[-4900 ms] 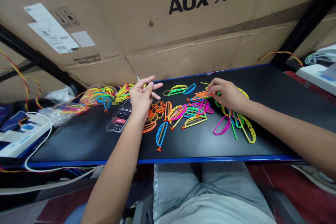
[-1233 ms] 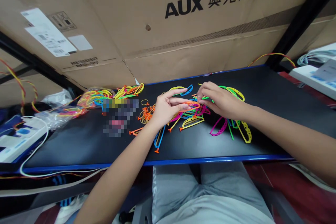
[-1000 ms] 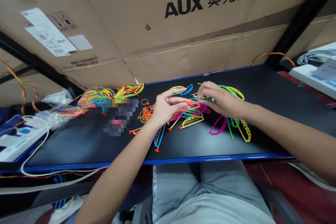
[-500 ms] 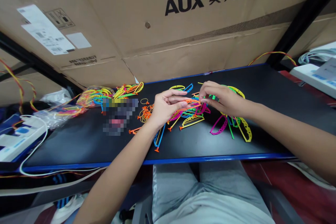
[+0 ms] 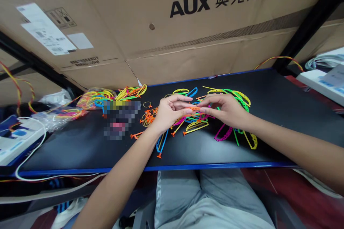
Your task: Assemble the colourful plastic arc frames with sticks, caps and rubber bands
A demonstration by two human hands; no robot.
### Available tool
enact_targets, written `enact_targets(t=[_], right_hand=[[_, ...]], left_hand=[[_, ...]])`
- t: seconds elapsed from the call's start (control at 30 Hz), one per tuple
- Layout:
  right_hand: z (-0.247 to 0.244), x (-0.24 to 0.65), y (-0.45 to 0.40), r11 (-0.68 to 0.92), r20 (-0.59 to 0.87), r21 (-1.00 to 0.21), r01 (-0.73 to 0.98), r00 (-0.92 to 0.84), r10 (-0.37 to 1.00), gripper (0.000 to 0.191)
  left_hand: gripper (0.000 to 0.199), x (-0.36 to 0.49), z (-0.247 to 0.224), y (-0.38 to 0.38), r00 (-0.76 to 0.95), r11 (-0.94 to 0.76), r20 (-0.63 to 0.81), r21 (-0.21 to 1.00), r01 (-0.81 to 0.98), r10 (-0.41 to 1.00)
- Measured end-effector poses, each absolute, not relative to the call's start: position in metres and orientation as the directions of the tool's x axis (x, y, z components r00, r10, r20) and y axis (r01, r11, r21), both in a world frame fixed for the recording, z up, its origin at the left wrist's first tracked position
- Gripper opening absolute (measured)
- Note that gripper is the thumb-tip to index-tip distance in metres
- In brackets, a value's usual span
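The left hand [image 5: 168, 114] and the right hand [image 5: 228, 110] meet above the middle of the table, each with thumb and fingers closed to a narrow pinch. Between them they hold an orange bow piece [image 5: 194, 108], one end to each hand; the fingers partly cover it. Directly beneath lies a tangle of magenta, blue and green pieces, partly hidden. On the near side of the hands rest a yellow bow [image 5: 192, 125] and, farther left, a blue rod [image 5: 164, 143] with an orange tip. Beside the left wrist is a heap of tan loops and small orange parts [image 5: 148, 117]. Near the right wrist lie a magenta bow [image 5: 228, 134], a green rod [image 5: 236, 137] and a second yellow bow [image 5: 254, 140]. Beyond the left hand, a small blue bow [image 5: 192, 92] lies flat. At the far left are a loose pile of coloured pieces [image 5: 130, 92] and a clear bag of similar pieces [image 5: 94, 98]; just in front, a dark object [image 5: 122, 120] is obscured by pixelation. A cardboard box [image 5: 193, 43] marked AUX stands behind the black tabletop [image 5: 193, 152].
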State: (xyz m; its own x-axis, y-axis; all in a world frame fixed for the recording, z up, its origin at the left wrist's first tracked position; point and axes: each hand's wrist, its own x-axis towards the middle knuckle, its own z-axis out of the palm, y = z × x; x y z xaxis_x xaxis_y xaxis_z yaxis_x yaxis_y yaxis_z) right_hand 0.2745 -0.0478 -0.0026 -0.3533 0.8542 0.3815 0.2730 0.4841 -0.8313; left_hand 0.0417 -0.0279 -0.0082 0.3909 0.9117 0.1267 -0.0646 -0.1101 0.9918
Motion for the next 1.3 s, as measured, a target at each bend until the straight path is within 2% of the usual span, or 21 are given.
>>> enact_targets(t=[0.1, 0.23, 0.37, 0.47, 0.63, 0.73, 0.8, 0.93, 1.07, 1.3], right_hand=[[-0.006, 0.275, -0.046, 0.453, 0.35, -0.839, 0.3, -0.339, 0.873, 0.032], [-0.011, 0.283, -0.036, 0.35, 0.302, -0.899, 0.263, -0.206, 0.931, 0.032], [-0.013, 0.289, -0.028, 0.288, 0.263, -0.931, 0.222, -0.135, 0.955, 0.032], [-0.012, 0.29, -0.027, 0.288, 0.26, -0.935, 0.205, -0.151, 0.954, 0.033], [-0.011, 0.287, -0.027, 0.292, 0.273, -0.944, 0.154, -0.132, 0.953, 0.034], [-0.011, 0.287, -0.027, 0.288, 0.275, -0.949, 0.129, -0.111, 0.955, 0.034], [-0.011, 0.287, -0.027, 0.282, 0.272, -0.952, 0.115, -0.097, 0.957, 0.034], [-0.012, 0.287, -0.026, 0.267, 0.261, -0.959, 0.091, -0.081, 0.962, 0.035], [-0.013, 0.287, -0.026, 0.266, 0.26, -0.961, 0.075, -0.076, 0.963, 0.037], [-0.016, 0.287, -0.024, 0.269, 0.264, -0.961, 0.072, -0.065, 0.962, 0.037]], left_hand=[[0.051, 0.043, -0.01, -0.024, 0.391, -0.097, 0.127, 0.991, -0.095, 0.911], [0.046, 0.031, -0.01, -0.012, 0.189, -0.161, 0.188, 0.976, -0.15, 0.964], [0.034, 0.004, -0.008, 0.002, -0.044, -0.133, 0.129, 0.987, -0.087, 0.991], [0.026, -0.014, -0.005, 0.011, -0.096, -0.116, 0.116, 0.993, 0.001, 0.989], [0.018, -0.036, 0.0, 0.021, -0.064, -0.255, 0.286, 0.918, 0.304, 0.956], [0.01, -0.05, 0.001, 0.024, 0.016, -0.295, 0.353, 0.755, 0.585, 0.935], [0.008, -0.056, 0.002, 0.024, 0.113, -0.3, 0.31, 0.664, 0.685, 0.944], [0.006, -0.054, 0.0, 0.021, 0.252, -0.302, 0.17, 0.626, 0.719, 0.953], [0.005, -0.049, -0.002, 0.02, 0.32, -0.327, 0.115, 0.567, 0.756, 0.94], [0.006, -0.046, 0.0, 0.018, 0.255, -0.27, 0.092, 0.416, 0.868, 0.962]])
